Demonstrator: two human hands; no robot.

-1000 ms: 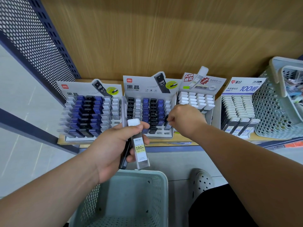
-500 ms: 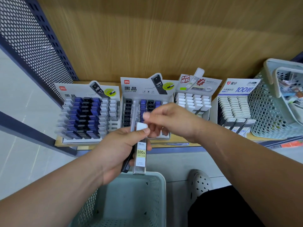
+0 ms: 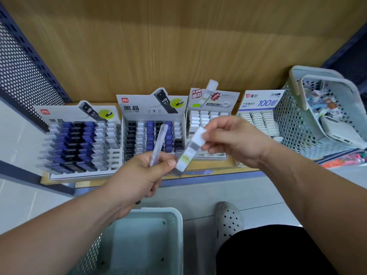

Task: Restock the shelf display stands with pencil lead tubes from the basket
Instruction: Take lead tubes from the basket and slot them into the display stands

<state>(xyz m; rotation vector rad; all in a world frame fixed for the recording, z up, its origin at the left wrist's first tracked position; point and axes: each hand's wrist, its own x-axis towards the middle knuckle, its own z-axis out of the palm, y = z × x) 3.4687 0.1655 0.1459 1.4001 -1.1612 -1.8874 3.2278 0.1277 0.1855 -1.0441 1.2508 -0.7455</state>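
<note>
My right hand pinches a clear lead tube with a white cap near its cap, tilted in front of the shelf. My left hand grips a thin pale tube that sticks up from the fist; its thumb lies close to the white-capped tube's lower end. Behind them on the wooden shelf stand display stands: a left stand with blue, black and white tubes, a middle stand, a white-tube stand and a "100" stand.
A pale green basket sits below my hands on the floor. Another perforated basket holding mixed items stands on the shelf at right. A perforated metal panel bounds the left. A white shoe is on the floor.
My right hand came back from the middle stand, took the white-capped tube from my left hand and lifted it to the right. My left hand keeps the thin tube.
</note>
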